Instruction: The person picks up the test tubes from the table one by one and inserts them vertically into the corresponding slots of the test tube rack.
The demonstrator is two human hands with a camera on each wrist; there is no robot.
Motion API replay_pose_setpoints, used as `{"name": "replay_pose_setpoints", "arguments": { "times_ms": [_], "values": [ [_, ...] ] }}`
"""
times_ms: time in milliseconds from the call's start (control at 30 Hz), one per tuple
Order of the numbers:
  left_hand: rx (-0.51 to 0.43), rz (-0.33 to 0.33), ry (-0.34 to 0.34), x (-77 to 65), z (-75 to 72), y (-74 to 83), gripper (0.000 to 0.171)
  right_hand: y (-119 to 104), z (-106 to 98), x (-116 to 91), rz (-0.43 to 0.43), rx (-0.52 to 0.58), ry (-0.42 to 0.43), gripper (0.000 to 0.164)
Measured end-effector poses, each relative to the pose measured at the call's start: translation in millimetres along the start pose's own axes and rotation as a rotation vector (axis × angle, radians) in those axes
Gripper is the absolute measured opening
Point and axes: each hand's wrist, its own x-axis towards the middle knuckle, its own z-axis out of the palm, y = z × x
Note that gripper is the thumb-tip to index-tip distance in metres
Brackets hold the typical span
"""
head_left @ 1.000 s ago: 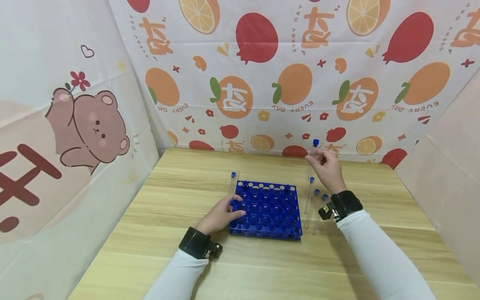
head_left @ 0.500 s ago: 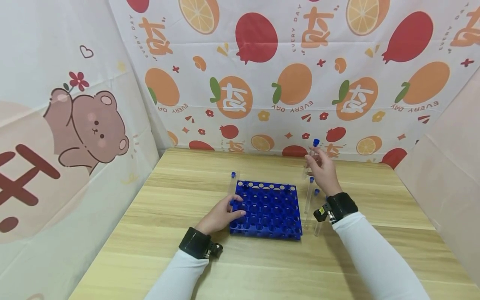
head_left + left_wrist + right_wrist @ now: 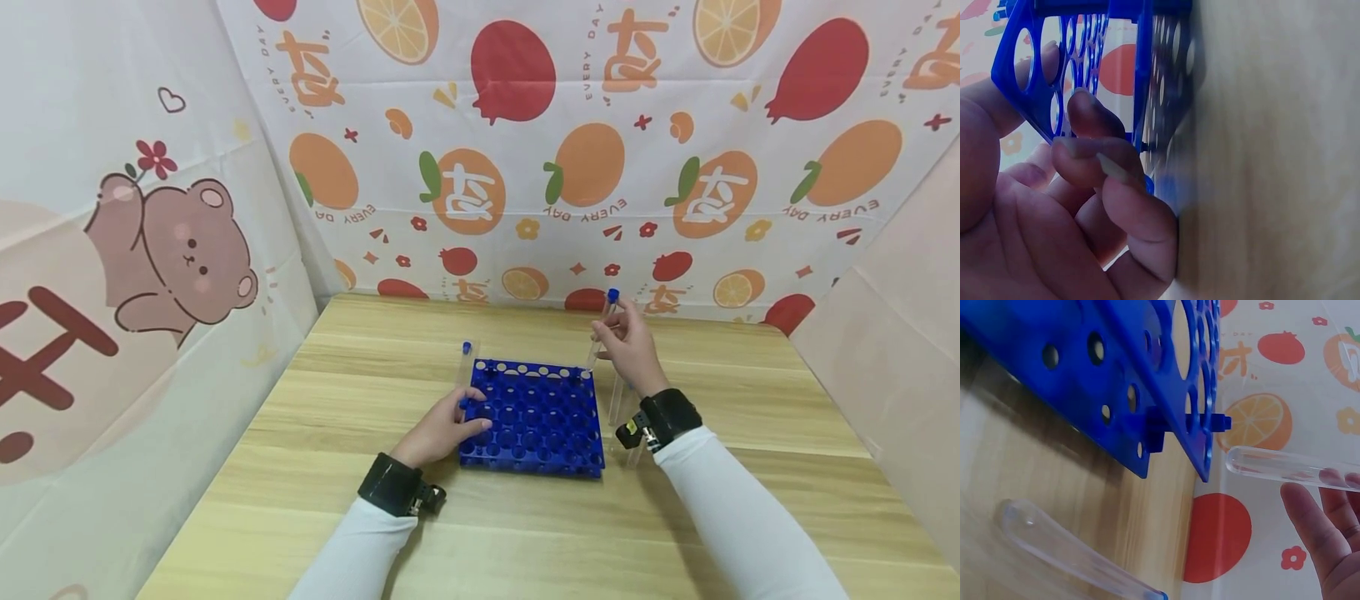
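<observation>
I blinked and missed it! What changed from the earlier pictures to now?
The right grip moved left and slightly toward the person, carrying its tube closer to the far right corner of the rack. The tube leans more now. Nothing was let go or newly picked up. The left grip still holds the rack's left edge, and the rack stayed put.

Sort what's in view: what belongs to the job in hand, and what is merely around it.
Likely part of the job:
blue rack, gripped by the left hand
raised tube, held in the right hand
loose tubes lying right of the rack
far-left tube, near the rack's back corner

Merely around it:
wooden table
fruit-print cloth
bear-print cloth
black wrist straps
</observation>
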Motion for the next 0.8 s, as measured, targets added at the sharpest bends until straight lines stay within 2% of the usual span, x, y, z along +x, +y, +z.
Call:
{"name": "replay_pose_setpoints", "arguments": {
  "times_ms": [233,500,800],
  "values": [
    [-0.004,-0.018,-0.007,-0.9,-0.7,1.1,0.040,10.1,5.4,-3.1,0.033,-0.047,-0.035,0.049],
    [-0.011,-0.015,-0.005,-0.1,0.6,-0.3,0.040,15.3,5.8,-7.1,0.072,-0.051,-0.077,0.052],
    [-0.011,-0.020,-0.008,-0.5,0.7,-0.5,0.040,20.9,7.9,-9.5,0.072,-0.035,-0.084,0.035]
  ]
}}
